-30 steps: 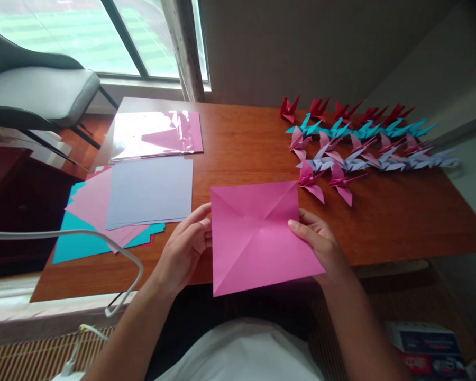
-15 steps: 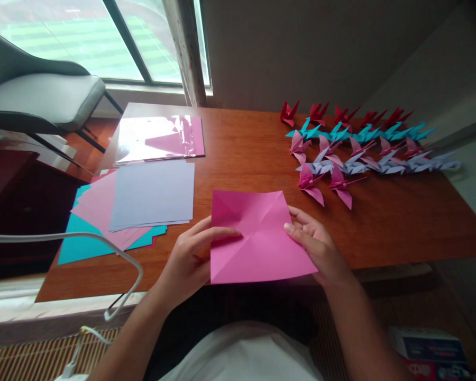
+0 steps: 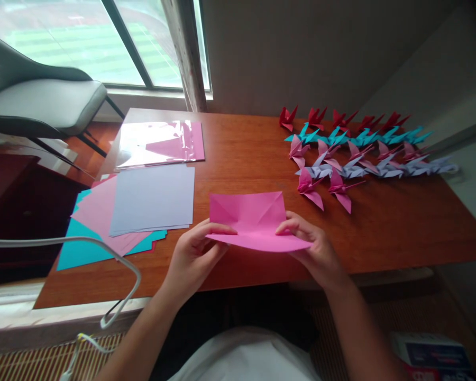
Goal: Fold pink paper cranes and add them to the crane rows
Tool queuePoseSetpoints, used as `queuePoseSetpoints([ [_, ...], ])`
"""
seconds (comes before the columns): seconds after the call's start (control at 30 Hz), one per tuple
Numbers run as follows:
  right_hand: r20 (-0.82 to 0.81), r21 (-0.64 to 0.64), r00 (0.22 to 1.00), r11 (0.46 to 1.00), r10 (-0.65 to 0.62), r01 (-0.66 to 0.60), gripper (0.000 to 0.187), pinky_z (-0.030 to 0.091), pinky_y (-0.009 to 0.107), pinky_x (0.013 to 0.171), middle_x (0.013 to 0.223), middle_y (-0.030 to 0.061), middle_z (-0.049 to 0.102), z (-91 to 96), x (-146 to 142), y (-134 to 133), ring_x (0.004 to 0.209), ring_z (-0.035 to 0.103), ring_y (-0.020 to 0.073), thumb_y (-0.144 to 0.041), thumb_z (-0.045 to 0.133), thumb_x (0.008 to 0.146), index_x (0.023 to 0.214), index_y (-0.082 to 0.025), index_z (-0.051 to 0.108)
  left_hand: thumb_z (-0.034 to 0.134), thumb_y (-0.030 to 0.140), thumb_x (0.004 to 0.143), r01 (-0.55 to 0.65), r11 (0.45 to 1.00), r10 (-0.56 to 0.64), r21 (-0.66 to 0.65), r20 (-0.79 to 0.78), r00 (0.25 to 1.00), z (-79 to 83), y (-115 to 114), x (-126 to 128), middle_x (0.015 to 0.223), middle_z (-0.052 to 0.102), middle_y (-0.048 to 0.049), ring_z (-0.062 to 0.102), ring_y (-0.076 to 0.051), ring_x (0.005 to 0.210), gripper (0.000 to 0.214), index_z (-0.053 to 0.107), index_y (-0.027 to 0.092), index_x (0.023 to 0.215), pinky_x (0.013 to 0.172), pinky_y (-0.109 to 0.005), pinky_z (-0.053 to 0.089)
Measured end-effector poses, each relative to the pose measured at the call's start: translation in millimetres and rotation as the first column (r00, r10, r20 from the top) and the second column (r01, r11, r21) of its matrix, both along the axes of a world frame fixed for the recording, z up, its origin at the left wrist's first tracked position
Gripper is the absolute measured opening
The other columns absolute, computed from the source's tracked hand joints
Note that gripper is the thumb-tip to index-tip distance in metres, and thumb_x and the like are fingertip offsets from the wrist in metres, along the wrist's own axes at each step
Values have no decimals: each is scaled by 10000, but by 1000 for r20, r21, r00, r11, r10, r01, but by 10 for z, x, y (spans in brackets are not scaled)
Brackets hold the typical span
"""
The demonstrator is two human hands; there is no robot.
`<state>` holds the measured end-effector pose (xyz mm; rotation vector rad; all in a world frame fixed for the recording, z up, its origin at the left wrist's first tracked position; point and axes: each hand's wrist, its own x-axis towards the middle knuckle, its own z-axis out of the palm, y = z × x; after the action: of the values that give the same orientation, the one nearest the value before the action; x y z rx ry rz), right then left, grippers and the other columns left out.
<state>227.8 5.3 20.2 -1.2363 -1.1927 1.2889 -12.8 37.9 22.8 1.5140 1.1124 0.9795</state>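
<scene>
A creased pink paper square (image 3: 250, 218) bends in half above the near edge of the wooden table (image 3: 392, 227). My left hand (image 3: 194, 258) pinches its left side, thumb on top. On the right side my right hand (image 3: 315, 248) pinches it the same way. The paper's near half curls up toward me, and the far half lies flat with diagonal creases showing.
A stack of flat sheets (image 3: 135, 209) in lilac, pink and teal lies at the left, with a plastic-wrapped pack (image 3: 158, 143) behind it. Rows of folded paper cranes (image 3: 357, 151) fill the back right. A grey chair (image 3: 43, 100) stands by the window. A white cable (image 3: 115, 259) loops at the lower left.
The pink square was held open and flat; both hands have folded its near half upward along the middle, so it now looks about half as deep.
</scene>
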Motion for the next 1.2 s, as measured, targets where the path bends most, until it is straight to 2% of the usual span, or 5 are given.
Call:
queuePoseSetpoints([
  [0.47,-64,-86,984,984,-164,158,168,540,361,913,946,36,758,-159,-54,26,954,679,218,-377,805,796,890,-245,761,676,337,918,-19,990,38,-140,138,990,-8,-7,5,1028,750,-50,685,-199,964,164,755,195,934,838,-261,537],
  [0.67,-12,-77,989,986,-148,147,206,569,326,820,856,26,731,-141,-61,52,870,686,207,-382,826,762,852,-230,720,759,326,851,-54,968,119,-246,261,958,-3,25,53,1197,706,-80,691,-195,1054,444,613,219,1256,853,-240,562],
  [0.8,12,-55,995,994,-99,99,243,552,308,894,1019,12,735,-154,-59,57,961,688,192,-315,791,812,1036,-259,714,777,297,835,-107,962,176,-250,273,946,-43,64,82,1045,717,-38,694,-155,944,595,525,252,1371,796,-216,565],
  [1.0,40,-39,996,996,-76,78,217,540,330,933,1060,36,741,-108,-78,74,1010,681,217,-342,755,847,1038,-240,732,767,328,836,-150,962,192,-227,177,965,-108,88,87,995,732,-59,693,-182,926,264,696,174,1038,805,-253,571],
  [1.2,63,3,976,978,-209,209,171,536,293,867,1012,11,722,-134,-115,107,961,666,189,-369,737,866,1010,-278,717,756,313,839,-142,973,168,-184,134,977,-114,86,98,986,743,-58,701,-183,906,239,708,179,1031,778,-251,575],
])
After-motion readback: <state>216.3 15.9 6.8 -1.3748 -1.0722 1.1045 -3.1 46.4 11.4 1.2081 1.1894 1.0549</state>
